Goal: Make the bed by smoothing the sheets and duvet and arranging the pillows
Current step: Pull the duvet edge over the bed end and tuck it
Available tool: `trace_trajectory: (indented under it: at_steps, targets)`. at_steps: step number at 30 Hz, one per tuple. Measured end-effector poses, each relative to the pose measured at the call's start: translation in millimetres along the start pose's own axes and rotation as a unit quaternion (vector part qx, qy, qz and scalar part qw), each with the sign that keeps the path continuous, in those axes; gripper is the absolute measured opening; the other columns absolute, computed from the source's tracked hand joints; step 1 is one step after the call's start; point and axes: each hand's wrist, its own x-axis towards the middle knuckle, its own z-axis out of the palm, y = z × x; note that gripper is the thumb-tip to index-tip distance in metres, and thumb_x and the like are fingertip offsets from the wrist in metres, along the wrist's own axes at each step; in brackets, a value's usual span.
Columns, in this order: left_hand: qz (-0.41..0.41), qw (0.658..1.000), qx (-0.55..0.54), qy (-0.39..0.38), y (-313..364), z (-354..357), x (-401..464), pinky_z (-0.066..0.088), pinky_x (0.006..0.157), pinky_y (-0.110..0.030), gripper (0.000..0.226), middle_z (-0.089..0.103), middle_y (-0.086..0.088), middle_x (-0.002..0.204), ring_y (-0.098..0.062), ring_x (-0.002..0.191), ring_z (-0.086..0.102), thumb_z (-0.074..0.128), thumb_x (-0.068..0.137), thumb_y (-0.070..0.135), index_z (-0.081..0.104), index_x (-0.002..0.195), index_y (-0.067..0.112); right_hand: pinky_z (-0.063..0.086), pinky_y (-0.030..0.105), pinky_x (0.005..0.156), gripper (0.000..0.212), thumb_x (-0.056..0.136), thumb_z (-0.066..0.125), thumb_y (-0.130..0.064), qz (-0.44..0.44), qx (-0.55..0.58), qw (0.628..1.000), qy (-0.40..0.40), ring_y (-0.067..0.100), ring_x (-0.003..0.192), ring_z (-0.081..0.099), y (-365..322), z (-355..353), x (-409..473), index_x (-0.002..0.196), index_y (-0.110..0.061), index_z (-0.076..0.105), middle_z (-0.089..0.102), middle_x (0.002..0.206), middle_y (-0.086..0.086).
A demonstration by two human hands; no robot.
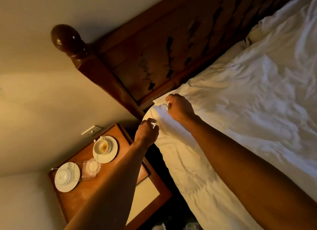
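A wrinkled white duvet (248, 96) covers the bed up to the dark wooden headboard (154, 51). My right hand (180, 108) grips the duvet's top corner right by the headboard, fingers curled into the cloth. My left hand (147, 132) pinches the duvet's side edge just below that corner, over the gap beside the bed. A white pillow (283, 20) lies bunched against the headboard at the upper right, partly under the duvet.
A wooden bedside table (109, 175) stands left of the bed, close under my left arm. On it are a used teacup on a saucer (104, 148), an upturned cup on a saucer (66, 177) and a lace coaster (91, 167). A round bedpost knob (66, 37) rises beside the cream wall.
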Motion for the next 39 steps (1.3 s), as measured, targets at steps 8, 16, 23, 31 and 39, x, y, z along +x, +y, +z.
trace_trajectory:
  at_steps: [8, 16, 23, 31, 39]
  targets:
    - [-0.018, 0.995, 0.088, -0.042, 19, 35, 104, 0.044, 0.107, -0.049, 0.071, 0.038, -0.012, 0.157, -0.038, 0.137, 0.049, 0.047, 0.101, 0.057, 0.028, 0.157, 0.018, 0.049, 0.046, 0.099, 0.062, 0.102, 0.048, -0.021, 0.13, -0.108, 0.986, -0.006, 0.037, 0.126, 0.056, 111, 21, 70, 0.159, -0.033, 0.027, 0.056, 0.14, 0.017]
    - [0.025, 0.984, 0.131, 0.12, -40, 23, 105, 0.052, 0.081, -0.045, 0.044, 0.071, -0.018, 0.11, -0.044, 0.102, 0.067, 0.041, 0.103, 0.058, 0.061, 0.126, 0.027, 0.051, 0.046, 0.094, 0.023, 0.098, 0.059, -0.024, 0.045, -0.117, 0.99, 0.071, 0.039, 0.111, 0.063, 66, 9, 111, 0.121, -0.019, 0.061, 0.066, 0.118, 0.016]
    - [-0.059, 0.988, 0.1, 0.105, -54, 7, 121, 0.05, 0.087, -0.046, 0.065, 0.067, -0.021, 0.118, -0.045, 0.112, 0.062, 0.038, 0.096, 0.073, 0.063, 0.126, 0.02, 0.047, 0.043, 0.103, 0.028, 0.106, 0.048, -0.021, 0.06, -0.091, 0.993, 0.042, 0.037, 0.122, 0.059, 32, 2, 131, 0.129, -0.011, 0.058, 0.062, 0.13, 0.018]
    - [0.033, 0.976, -0.119, 0.177, -60, 42, 107, 0.045, 0.091, -0.029, 0.042, 0.049, -0.017, 0.142, -0.033, 0.12, 0.059, 0.06, 0.099, 0.016, 0.053, 0.14, 0.007, 0.051, 0.046, 0.103, 0.06, 0.097, 0.058, -0.008, 0.059, -0.003, 0.998, 0.005, 0.037, 0.124, 0.06, 51, 18, 115, 0.151, -0.027, 0.043, 0.06, 0.138, 0.019]
    - [-0.213, 0.945, -0.239, 0.065, -126, 131, 48, 0.046, 0.11, -0.045, 0.044, 0.049, -0.015, 0.145, -0.034, 0.128, 0.052, 0.051, 0.099, 0.023, 0.05, 0.141, 0.011, 0.053, 0.032, 0.062, 0.016, 0.09, 0.062, -0.009, 0.022, 0.127, 0.978, 0.166, 0.018, 0.072, 0.067, 31, 125, -82, 0.101, -0.02, 0.067, 0.071, 0.084, -0.001]
